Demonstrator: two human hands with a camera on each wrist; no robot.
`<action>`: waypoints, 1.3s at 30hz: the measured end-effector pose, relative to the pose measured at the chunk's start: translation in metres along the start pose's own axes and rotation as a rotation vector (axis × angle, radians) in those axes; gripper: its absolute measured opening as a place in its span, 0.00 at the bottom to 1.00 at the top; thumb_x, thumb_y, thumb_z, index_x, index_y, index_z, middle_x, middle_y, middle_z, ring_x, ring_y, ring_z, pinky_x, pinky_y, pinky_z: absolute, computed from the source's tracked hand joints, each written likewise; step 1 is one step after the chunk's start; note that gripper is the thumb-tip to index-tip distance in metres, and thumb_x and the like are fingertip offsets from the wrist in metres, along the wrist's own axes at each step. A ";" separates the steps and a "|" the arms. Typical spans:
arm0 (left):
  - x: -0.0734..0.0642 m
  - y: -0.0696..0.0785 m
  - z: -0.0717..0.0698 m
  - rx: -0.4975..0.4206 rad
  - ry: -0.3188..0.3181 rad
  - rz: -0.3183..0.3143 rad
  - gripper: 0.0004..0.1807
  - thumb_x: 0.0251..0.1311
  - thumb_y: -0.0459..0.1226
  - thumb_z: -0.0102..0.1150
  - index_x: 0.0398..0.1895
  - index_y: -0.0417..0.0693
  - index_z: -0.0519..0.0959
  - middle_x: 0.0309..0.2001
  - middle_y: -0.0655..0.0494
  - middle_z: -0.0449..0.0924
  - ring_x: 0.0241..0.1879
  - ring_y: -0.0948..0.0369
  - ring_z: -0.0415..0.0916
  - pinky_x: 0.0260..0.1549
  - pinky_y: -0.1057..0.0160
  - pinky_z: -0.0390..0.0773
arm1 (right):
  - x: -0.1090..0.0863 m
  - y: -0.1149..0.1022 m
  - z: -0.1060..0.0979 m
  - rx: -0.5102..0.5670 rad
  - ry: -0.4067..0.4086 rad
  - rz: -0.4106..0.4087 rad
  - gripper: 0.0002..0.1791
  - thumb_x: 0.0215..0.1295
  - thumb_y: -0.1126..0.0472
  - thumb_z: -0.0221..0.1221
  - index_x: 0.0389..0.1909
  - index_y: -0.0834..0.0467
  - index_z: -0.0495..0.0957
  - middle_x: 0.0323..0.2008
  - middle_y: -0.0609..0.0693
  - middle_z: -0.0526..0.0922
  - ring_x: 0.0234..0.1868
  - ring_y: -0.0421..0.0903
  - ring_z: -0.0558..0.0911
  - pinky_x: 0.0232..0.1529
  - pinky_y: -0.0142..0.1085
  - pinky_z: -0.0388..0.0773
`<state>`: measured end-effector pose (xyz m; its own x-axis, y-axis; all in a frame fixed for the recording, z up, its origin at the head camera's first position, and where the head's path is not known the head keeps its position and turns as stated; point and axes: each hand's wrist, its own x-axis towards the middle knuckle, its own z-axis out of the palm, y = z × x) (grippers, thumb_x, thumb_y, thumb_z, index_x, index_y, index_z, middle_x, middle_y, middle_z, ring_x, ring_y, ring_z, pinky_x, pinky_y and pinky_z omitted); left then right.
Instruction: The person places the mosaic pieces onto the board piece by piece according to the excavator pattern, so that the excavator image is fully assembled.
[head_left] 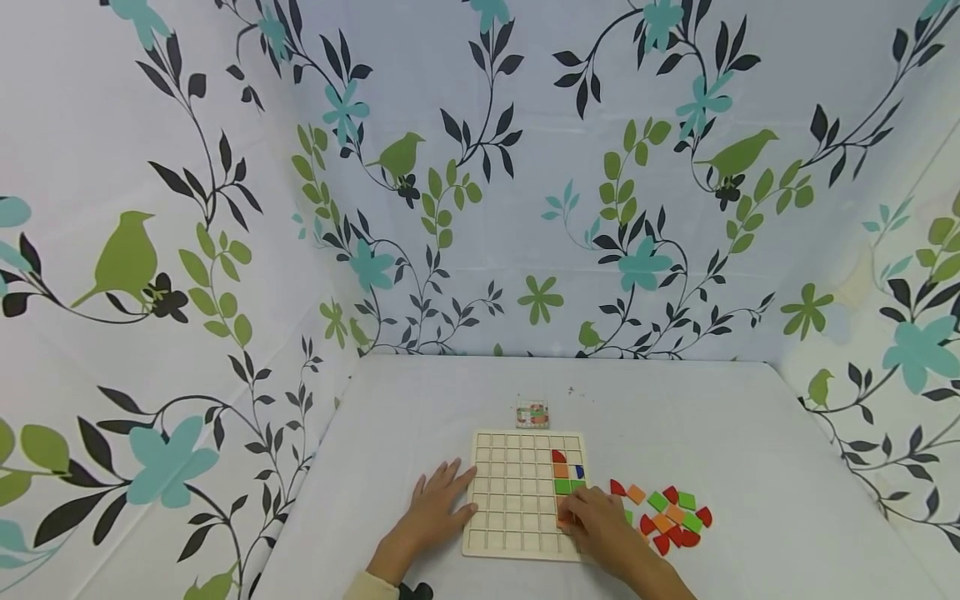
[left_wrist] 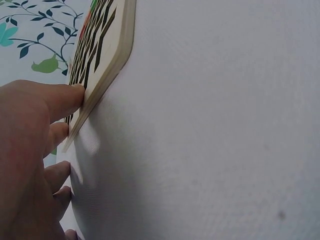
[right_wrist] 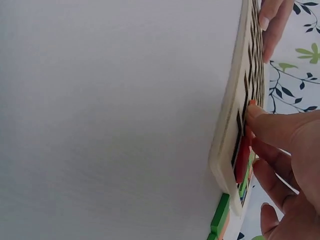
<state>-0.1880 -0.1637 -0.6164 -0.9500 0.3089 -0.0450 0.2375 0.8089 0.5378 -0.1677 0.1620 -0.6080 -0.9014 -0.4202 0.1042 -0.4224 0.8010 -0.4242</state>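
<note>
A pale wooden grid board (head_left: 512,498) lies on the white table, with red, orange, green and blue tiles in its right-hand columns. My left hand (head_left: 433,510) rests at its left edge; in the left wrist view the thumb (left_wrist: 67,100) touches the rim, the fingers spread. Over the lower right cells, my right hand (head_left: 606,527) pinches an orange tile (right_wrist: 252,102), mostly hidden by thumb and fingers. Beside it in the right wrist view, a red tile (right_wrist: 242,161) sits in the board.
Loose red, orange and green tiles (head_left: 675,514) lie in a scattered pile right of the board. A small clear box (head_left: 532,414) with coloured contents stands behind it. Patterned cloth (head_left: 480,250) hangs around the table's back and sides.
</note>
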 end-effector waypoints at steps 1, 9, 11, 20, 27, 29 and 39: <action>0.000 0.000 0.000 0.000 0.002 0.004 0.35 0.73 0.51 0.61 0.79 0.52 0.68 0.82 0.39 0.58 0.81 0.35 0.52 0.74 0.22 0.45 | 0.000 0.001 0.001 0.001 0.004 0.005 0.07 0.66 0.52 0.72 0.41 0.41 0.83 0.39 0.31 0.78 0.41 0.35 0.70 0.43 0.38 0.60; -0.001 0.000 0.001 0.005 0.000 0.005 0.35 0.73 0.51 0.62 0.79 0.52 0.68 0.82 0.39 0.58 0.81 0.36 0.52 0.74 0.22 0.45 | 0.001 0.004 0.002 -0.016 0.032 0.004 0.09 0.64 0.54 0.74 0.35 0.38 0.82 0.39 0.30 0.77 0.41 0.36 0.71 0.41 0.37 0.58; 0.000 -0.001 0.001 0.003 -0.001 0.008 0.35 0.73 0.51 0.61 0.79 0.52 0.68 0.82 0.39 0.58 0.81 0.36 0.52 0.74 0.22 0.45 | 0.001 0.003 0.000 -0.018 0.027 0.008 0.09 0.64 0.53 0.74 0.35 0.39 0.82 0.38 0.30 0.77 0.40 0.36 0.70 0.41 0.37 0.58; 0.003 -0.002 0.003 0.009 -0.007 -0.007 0.35 0.74 0.52 0.60 0.80 0.54 0.67 0.82 0.41 0.57 0.82 0.37 0.51 0.75 0.23 0.45 | 0.000 0.001 -0.005 -0.020 0.002 0.050 0.09 0.61 0.54 0.76 0.34 0.40 0.83 0.35 0.32 0.76 0.41 0.38 0.70 0.40 0.40 0.59; 0.001 0.000 0.001 0.003 -0.002 -0.008 0.35 0.73 0.51 0.61 0.80 0.53 0.68 0.82 0.40 0.58 0.81 0.36 0.51 0.74 0.23 0.45 | -0.002 0.007 -0.009 -0.023 0.032 0.085 0.10 0.60 0.53 0.77 0.34 0.40 0.84 0.38 0.33 0.78 0.43 0.38 0.72 0.41 0.39 0.64; 0.001 0.001 0.001 0.002 -0.004 -0.006 0.35 0.73 0.52 0.61 0.80 0.54 0.67 0.82 0.40 0.57 0.82 0.36 0.51 0.74 0.23 0.44 | -0.002 0.011 -0.012 -0.028 0.062 0.123 0.09 0.60 0.53 0.77 0.36 0.41 0.85 0.38 0.35 0.78 0.44 0.39 0.74 0.42 0.39 0.66; 0.001 0.000 0.002 0.008 -0.011 -0.019 0.36 0.73 0.52 0.60 0.80 0.54 0.67 0.82 0.41 0.57 0.82 0.37 0.50 0.75 0.23 0.44 | -0.011 0.067 -0.029 -0.041 0.148 0.378 0.16 0.63 0.58 0.74 0.48 0.58 0.83 0.46 0.57 0.82 0.44 0.55 0.79 0.43 0.52 0.79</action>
<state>-0.1888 -0.1626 -0.6182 -0.9521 0.2988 -0.0642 0.2212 0.8186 0.5300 -0.1887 0.2333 -0.6113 -0.9965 -0.0297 0.0776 -0.0598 0.9048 -0.4216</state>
